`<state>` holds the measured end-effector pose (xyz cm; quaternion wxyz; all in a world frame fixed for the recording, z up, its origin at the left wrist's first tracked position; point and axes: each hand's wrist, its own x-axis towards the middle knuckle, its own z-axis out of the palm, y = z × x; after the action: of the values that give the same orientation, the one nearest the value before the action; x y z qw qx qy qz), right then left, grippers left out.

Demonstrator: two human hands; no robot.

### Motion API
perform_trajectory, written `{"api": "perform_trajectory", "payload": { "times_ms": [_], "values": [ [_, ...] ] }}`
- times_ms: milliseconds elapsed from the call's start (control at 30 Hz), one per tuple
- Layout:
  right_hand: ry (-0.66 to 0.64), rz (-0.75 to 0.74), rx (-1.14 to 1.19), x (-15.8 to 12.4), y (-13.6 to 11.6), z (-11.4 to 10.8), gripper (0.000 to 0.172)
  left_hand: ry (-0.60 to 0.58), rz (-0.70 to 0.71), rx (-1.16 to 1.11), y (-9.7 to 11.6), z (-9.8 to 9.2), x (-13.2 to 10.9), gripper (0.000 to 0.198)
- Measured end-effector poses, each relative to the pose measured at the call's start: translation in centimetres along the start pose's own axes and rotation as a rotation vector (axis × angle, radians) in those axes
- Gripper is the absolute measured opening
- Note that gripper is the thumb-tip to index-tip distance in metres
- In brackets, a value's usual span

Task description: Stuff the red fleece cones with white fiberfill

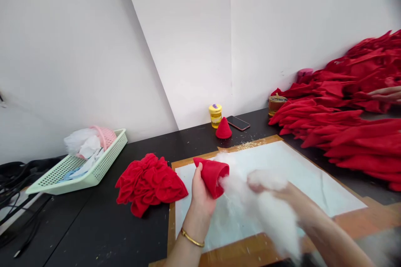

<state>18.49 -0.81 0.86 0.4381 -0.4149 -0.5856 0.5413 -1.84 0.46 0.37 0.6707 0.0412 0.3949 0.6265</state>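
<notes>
My left hand is closed around a red fabric cone, its open mouth turned to the right. My right hand is blurred by motion and wrapped in a wad of white stuffing that reaches toward the cone's mouth; its fingers are closed in the fluff. Both hands hover over a white sheet laid on a brown board.
A heap of red fabric pieces lies left of the board. A stuffed red cone, a yellow jar and a phone stand by the wall. A large pile of red cones fills the right. A green basket sits at left.
</notes>
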Motion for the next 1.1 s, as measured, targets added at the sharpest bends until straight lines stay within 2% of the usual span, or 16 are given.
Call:
{"api": "perform_trajectory", "payload": {
  "times_ms": [67,133,200,267,300,400,467,567,633,667,733,800,867,967,1033,1100],
  "values": [
    [-0.032,-0.017,0.013,1.1,0.6,2.0,0.020,-0.098,-0.016,0.028,-0.5,-0.3,-0.4,0.042],
    [0.046,-0.005,0.004,2.0,1.5,3.7,0.023,-0.178,-0.008,0.045,-1.2,-0.6,-0.7,0.045],
    [0.133,0.015,-0.022,2.2,2.2,4.8,0.041,-0.212,0.007,0.043,-1.9,-0.9,-0.8,0.046],
    [0.150,0.008,-0.088,2.2,2.6,5.5,0.061,-0.220,-0.001,0.047,-2.5,-1.1,-0.8,0.047],
    [0.137,-0.017,-0.140,2.1,2.7,5.6,0.062,-0.211,-0.007,0.062,-2.6,-1.1,-0.7,0.048],
    [0.109,-0.097,-0.278,2.1,2.5,5.4,0.027,-0.167,-0.004,0.119,-2.7,-1.2,-0.8,0.055],
    [0.182,-0.106,-0.313,2.3,2.6,5.0,0.013,-0.172,0.066,0.149,-2.9,-1.6,-1.2,0.063],
    [0.326,-0.098,-0.308,2.6,2.9,4.9,0.011,-0.141,0.245,0.252,-3.9,-2.8,-2.0,0.085],
    [0.347,-0.082,-0.300,2.5,3.3,5.3,0.015,-0.082,0.351,0.388,-4.7,-3.9,-2.5,0.101],
    [0.337,-0.077,-0.302,2.4,3.4,5.6,0.016,-0.062,0.408,0.468,-5.0,-4.3,-2.7,0.099],
    [0.292,-0.103,-0.325,2.0,3.5,6.1,0.015,-0.056,0.534,0.651,-5.2,-4.9,-3.0,0.079],
    [0.238,-0.175,-0.369,1.4,3.4,6.5,0.010,-0.055,0.648,0.825,-4.6,-5.1,-3.3,0.057],
    [0.197,-0.227,-0.410,1.0,3.0,6.6,0.009,-0.045,0.686,0.951,-3.5,-5.0,-3.4,0.046],
    [0.178,-0.190,-0.414,1.1,2.5,6.6,0.012,-0.017,0.693,1.086,-2.0,-4.4,-3.4,0.025],
    [0.188,-0.146,-0.361,1.4,2.3,6.8,0.011,0.000,0.778,1.156,-1.7,-4.0,-3.4,0.013],
    [0.207,-0.105,-0.251,1.9,2.3,7.2,0.012,-0.003,0.890,1.152,-2.0,-3.7,-3.5,0.014]
  ]
}}
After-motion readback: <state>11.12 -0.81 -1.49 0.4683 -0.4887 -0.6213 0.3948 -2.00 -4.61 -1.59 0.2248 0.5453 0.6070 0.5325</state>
